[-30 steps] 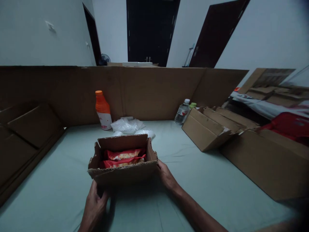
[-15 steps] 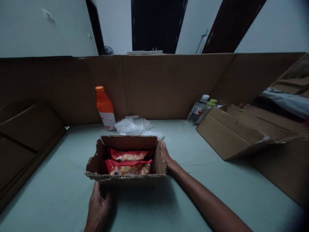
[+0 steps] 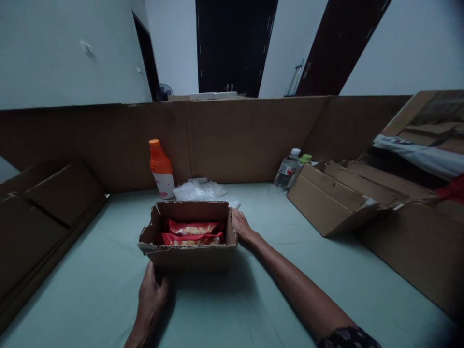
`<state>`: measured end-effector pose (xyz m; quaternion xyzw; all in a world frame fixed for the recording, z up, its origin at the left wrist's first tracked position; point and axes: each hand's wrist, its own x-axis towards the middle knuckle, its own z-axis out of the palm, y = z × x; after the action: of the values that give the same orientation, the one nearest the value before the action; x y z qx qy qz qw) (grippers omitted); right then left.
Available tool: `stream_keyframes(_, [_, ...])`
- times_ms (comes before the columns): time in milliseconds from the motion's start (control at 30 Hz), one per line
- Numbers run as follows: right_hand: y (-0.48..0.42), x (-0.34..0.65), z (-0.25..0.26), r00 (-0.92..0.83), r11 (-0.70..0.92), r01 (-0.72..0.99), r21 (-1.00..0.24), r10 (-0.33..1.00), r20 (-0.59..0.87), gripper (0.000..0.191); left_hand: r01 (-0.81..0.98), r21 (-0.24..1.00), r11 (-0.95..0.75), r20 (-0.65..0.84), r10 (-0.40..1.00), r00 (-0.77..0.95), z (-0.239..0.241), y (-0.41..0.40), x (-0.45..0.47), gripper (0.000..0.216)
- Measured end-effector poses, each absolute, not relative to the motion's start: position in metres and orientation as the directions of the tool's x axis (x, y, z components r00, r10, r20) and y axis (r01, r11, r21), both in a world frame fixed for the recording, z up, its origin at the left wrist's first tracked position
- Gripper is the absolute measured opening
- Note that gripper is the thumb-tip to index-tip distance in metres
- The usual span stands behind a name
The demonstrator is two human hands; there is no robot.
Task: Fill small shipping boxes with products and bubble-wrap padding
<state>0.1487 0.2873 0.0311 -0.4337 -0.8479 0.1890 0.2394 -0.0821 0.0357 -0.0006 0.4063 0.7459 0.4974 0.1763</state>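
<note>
A small open-topped cardboard box (image 3: 194, 259) with torn, ragged edges is between my hands in the middle of the table. Two red snack packets (image 3: 192, 239) lie side by side inside it. My left hand (image 3: 154, 290) grips the box at its near left corner, thumb up against the front wall and the other fingers mostly hidden. On the far right side, my right hand (image 3: 242, 226) presses against the end wall, its fingertips partly behind the box. Just beyond the box lies crumpled bubble wrap (image 3: 198, 191).
An orange-capped bottle (image 3: 161, 169) stands at the back left against a cardboard wall (image 3: 246, 140). A clear water bottle (image 3: 286, 170) and a green-capped one (image 3: 305, 158) lean at the back right, beside a larger cardboard box (image 3: 322, 203). Folded cardboard (image 3: 43, 217) lines the left side.
The box and both hands have shifted a little away from me, and more of the box's front wall shows. My view has tilted slightly, and my right sleeve has come into sight.
</note>
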Motion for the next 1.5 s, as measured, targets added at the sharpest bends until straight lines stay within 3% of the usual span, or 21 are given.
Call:
stream_keyframes(167, [0.283, 0.162, 0.048, -0.341, 0.442, 0.622, -0.646, 0.896, 0.285, 0.016, 0.374, 0.921, 0.108, 0.167, 0.759, -0.629, 0.0, 0.031, -0.082, 0.052])
stream_keyframes(333, [0.239, 0.24, 0.074, -0.152, 0.352, 0.493, -0.796, 0.935, 0.319, 0.025, 0.195, 0.974, 0.113, 0.048, 0.743, -0.667, -0.007, 0.008, -0.075, 0.07])
stream_keyframes(400, [0.211, 0.269, 0.084, -0.105, 0.329, 0.417, -0.847, 0.943, 0.315, 0.034, 0.239, 0.959, 0.151, 0.059, 0.719, -0.693, -0.009, -0.007, -0.064, 0.072])
stream_keyframes(500, [0.167, 0.289, 0.093, -0.067, 0.28, 0.303, -0.911, 0.96, 0.272, 0.04, 0.434, 0.889, 0.147, 0.227, 0.681, -0.696, -0.007, -0.03, -0.038, 0.061])
stream_keyframes(600, [0.131, 0.284, 0.094, -0.074, 0.139, 0.032, -0.99, 0.988, 0.137, 0.038, 0.524, 0.851, 0.028, 0.335, 0.739, -0.584, -0.005, -0.043, -0.008, 0.046])
stream_keyframes(700, [0.105, 0.262, 0.09, -0.161, -0.059, -0.226, -0.972, 0.987, -0.023, 0.038, 0.367, 0.93, -0.022, 0.206, 0.859, -0.469, -0.008, -0.044, 0.019, 0.044])
stream_keyframes(833, [0.083, 0.229, 0.083, -0.283, -0.218, -0.363, -0.906, 0.952, -0.115, 0.038, -0.105, 0.991, 0.079, -0.106, 0.952, -0.286, -0.007, -0.041, 0.047, 0.072])
stream_keyframes(933, [0.072, 0.213, 0.074, -0.271, -0.24, -0.402, -0.884, 0.953, -0.135, 0.039, -0.339, 0.936, 0.1, -0.17, 0.968, -0.184, 0.0, -0.045, 0.065, 0.09])
stream_keyframes(1033, [0.06, 0.209, 0.06, -0.264, -0.275, -0.404, -0.872, 0.948, -0.176, 0.037, -0.434, 0.896, 0.089, -0.172, 0.973, -0.156, 0.003, -0.054, 0.079, 0.1])
stream_keyframes(1267, [0.031, 0.23, 0.042, -0.306, -0.357, -0.328, -0.875, 0.916, -0.26, 0.039, -0.424, 0.888, 0.18, -0.293, 0.931, -0.218, -0.01, -0.068, 0.086, 0.101])
stream_keyframes(1433, [0.044, 0.234, 0.042, -0.326, -0.36, -0.254, -0.898, 0.906, -0.271, 0.074, -0.356, 0.913, 0.197, -0.295, 0.924, -0.245, 0.001, -0.076, 0.081, 0.093])
stream_keyframes(1500, [0.053, 0.229, 0.041, -0.363, -0.373, -0.236, -0.897, 0.89, -0.275, 0.075, -0.356, 0.911, 0.21, -0.303, 0.925, -0.23, 0.006, -0.077, 0.077, 0.095])
